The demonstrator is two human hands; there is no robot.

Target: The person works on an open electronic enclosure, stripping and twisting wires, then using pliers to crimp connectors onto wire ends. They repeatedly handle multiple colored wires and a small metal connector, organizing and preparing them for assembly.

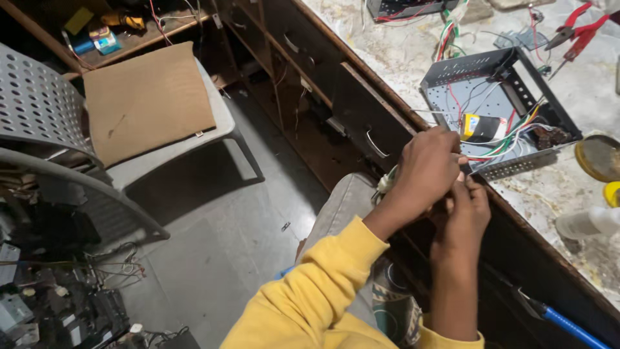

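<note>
My left hand (423, 169) and my right hand (466, 210) meet at the near edge of an open grey metal chassis (491, 74) on the workbench. Both hands pinch a bundle of thin coloured wires (510, 143) that runs out of the chassis. A white connector (386, 184) hangs below my left hand. Inside the chassis lie a yellow-and-white component (483, 126) and more red, green and white wires. My fingertips hide the spot where the wires are held. Yellow sleeves cover my arms.
Red-handled pliers (577, 32) lie on the speckled bench top (568, 194) at the back right. A round tin lid (599, 157), a white bottle (591, 223) and a blue-handled tool (565, 323) sit near the right edge. A perforated grey chair (39, 103) with cardboard stands on the left.
</note>
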